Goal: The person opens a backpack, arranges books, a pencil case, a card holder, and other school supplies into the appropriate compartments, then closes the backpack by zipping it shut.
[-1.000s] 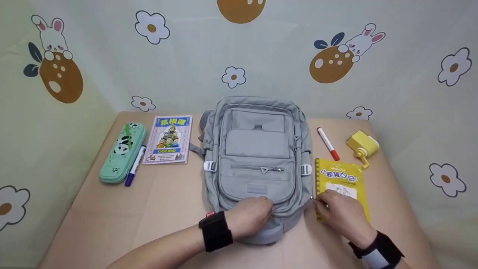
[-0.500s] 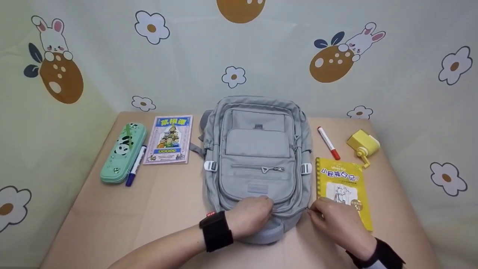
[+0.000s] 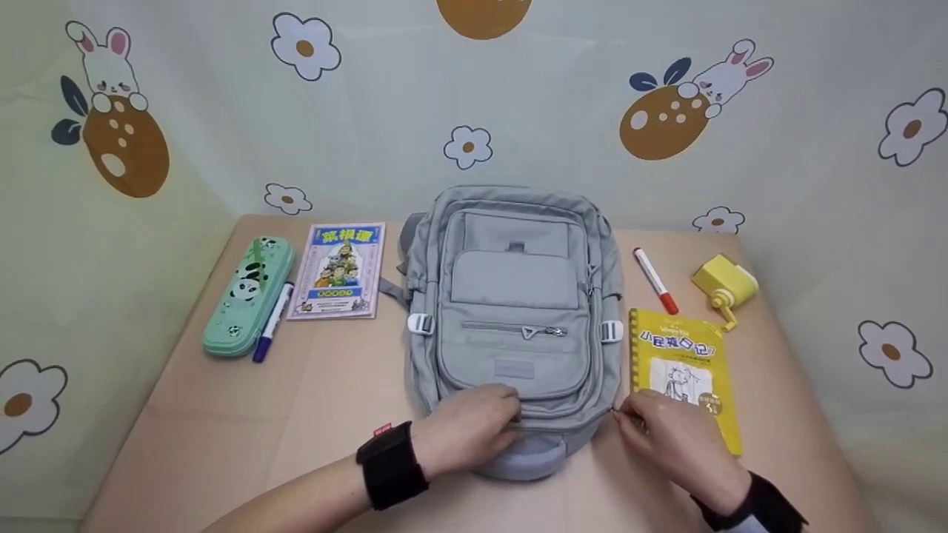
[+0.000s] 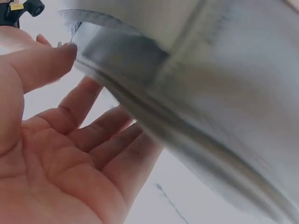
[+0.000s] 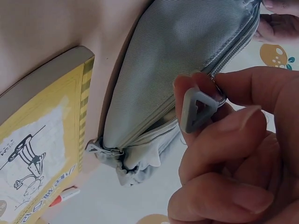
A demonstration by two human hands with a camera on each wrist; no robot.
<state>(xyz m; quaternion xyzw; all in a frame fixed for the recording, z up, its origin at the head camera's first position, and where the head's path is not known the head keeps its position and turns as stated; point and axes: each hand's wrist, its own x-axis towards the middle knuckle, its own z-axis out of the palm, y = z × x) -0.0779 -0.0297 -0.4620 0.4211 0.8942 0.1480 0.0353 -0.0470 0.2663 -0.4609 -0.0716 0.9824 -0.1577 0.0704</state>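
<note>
A grey backpack (image 3: 511, 281) lies front up in the middle of the head view. At its near end is my left hand (image 3: 470, 429); in the left wrist view its fingers are loosely extended, with the fingertips at the zippered edge (image 4: 187, 130) and the thumb apart from them. My right hand (image 3: 678, 433) is at the bag's near right corner. It pinches a zipper pull with a grey triangular tab (image 5: 189, 109), seen in the right wrist view. Along the side the zipper (image 5: 161, 123) gapes partway. A yellow book (image 3: 685, 370) lies partly under the right hand in the head view.
To the left are a green panda pencil case (image 3: 248, 296), a purple-capped marker (image 3: 274, 322) and a pink-bordered book (image 3: 337, 270). A red-capped marker (image 3: 655, 280) and a yellow crank-handled gadget (image 3: 724, 281) lie on the right. A patterned cloth stands behind the table (image 3: 244, 414).
My left hand has shifted left along the bag's near edge. My right hand has moved the zipper pull slightly nearer round the corner, then stayed about there. The head view has tilted a little.
</note>
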